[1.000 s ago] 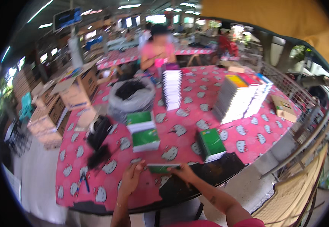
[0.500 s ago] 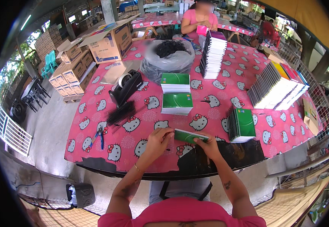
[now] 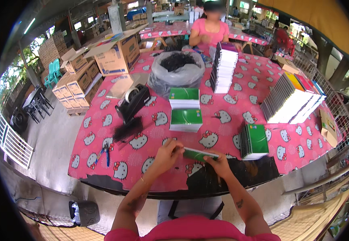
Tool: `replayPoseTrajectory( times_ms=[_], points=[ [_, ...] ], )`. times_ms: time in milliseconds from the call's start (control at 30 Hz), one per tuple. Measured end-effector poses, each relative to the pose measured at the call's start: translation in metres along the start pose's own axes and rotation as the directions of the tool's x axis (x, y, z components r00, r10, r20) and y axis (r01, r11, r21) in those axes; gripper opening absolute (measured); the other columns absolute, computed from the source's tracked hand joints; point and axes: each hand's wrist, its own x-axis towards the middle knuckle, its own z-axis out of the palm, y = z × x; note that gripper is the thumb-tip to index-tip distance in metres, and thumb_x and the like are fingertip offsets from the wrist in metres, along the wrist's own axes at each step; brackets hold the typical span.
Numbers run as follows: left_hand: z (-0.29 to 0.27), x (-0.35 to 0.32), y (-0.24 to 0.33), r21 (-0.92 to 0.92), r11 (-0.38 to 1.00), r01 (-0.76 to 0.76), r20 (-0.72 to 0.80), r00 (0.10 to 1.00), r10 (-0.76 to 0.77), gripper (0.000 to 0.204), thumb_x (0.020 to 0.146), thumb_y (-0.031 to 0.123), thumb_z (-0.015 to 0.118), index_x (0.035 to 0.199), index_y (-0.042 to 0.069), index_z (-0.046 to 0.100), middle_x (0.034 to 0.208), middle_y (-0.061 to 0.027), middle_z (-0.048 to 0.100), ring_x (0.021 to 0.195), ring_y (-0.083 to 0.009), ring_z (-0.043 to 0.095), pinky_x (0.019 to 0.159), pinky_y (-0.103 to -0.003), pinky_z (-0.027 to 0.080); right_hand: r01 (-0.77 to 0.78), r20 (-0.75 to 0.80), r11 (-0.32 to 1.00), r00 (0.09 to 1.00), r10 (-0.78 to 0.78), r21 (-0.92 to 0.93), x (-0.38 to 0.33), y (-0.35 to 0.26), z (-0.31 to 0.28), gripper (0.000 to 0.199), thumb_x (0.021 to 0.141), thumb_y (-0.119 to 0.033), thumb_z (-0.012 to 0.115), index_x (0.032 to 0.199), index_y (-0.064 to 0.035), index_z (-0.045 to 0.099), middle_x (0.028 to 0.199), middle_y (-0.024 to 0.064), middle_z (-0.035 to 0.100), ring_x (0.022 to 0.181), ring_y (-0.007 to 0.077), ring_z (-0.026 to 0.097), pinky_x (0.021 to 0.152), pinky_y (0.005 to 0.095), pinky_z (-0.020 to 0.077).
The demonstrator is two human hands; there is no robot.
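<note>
A green-covered notebook (image 3: 198, 155) is held over the near table edge, tilted so that its edge faces up. My right hand (image 3: 220, 163) is closed around its right end, with the thumb on the cover. At its left end my left hand (image 3: 169, 154) has its fingers pinched together; what sits between them is too small to tell. Farther off, two stacks of green notebooks (image 3: 186, 117) stand one behind the other. To the right is a stack of spiral-bound green notebooks (image 3: 256, 140). Pliers (image 3: 107, 154) with blue handles lie to the left.
Left of centre are a black tape dispenser (image 3: 133, 103) and a pile of black binding coils (image 3: 127, 130). Behind stands a plastic bag (image 3: 174, 74) of black coils. Tall notebook stacks (image 3: 224, 68) and coloured ones (image 3: 291, 98) rise to the right. A co-worker (image 3: 210, 30) is across the table.
My view has tilted up a little, so the table sits lower in it. Both my hands stay at the notebook. The co-worker's hands have moved apart, and the pink item held there no longer shows.
</note>
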Motion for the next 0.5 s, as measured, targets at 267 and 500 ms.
replayPoseTrajectory(
  times_ms=[267, 500],
  points=[
    [-0.008, 0.015, 0.006, 0.170, 0.963, -0.211, 0.199, 0.964, 0.176, 0.023, 0.095, 0.024, 0.065, 0.111, 0.008, 0.062, 0.089, -0.0124, 0.063, 0.079, -0.0355, 0.066, 0.067, -0.045, 0.053, -0.009, 0.041, 0.999, 0.999, 0.008, 0.045, -0.001, -0.008, -0.003, 0.027, 0.094, -0.009, 0.070, 0.120, -0.0014, 0.069, 0.105, 0.0018, 0.071, 0.097, 0.0089, 0.061, 0.089, 0.0267, 0.0484],
    [-0.007, 0.013, -0.008, 0.372, 0.895, -0.245, 0.298, 0.945, 0.134, 0.034, 0.091, 0.032, 0.069, 0.114, 0.009, 0.061, 0.101, -0.0129, 0.060, 0.090, -0.0345, 0.063, 0.073, -0.047, 0.051, 0.025, 0.018, 0.999, 1.000, -0.025, -0.020, -0.003, -0.009, 0.003, 0.027, 0.093, -0.008, 0.070, 0.119, 0.0004, 0.069, 0.107, 0.0036, 0.072, 0.098, 0.0095, 0.061, 0.088, 0.0275, 0.0492]
  ],
)
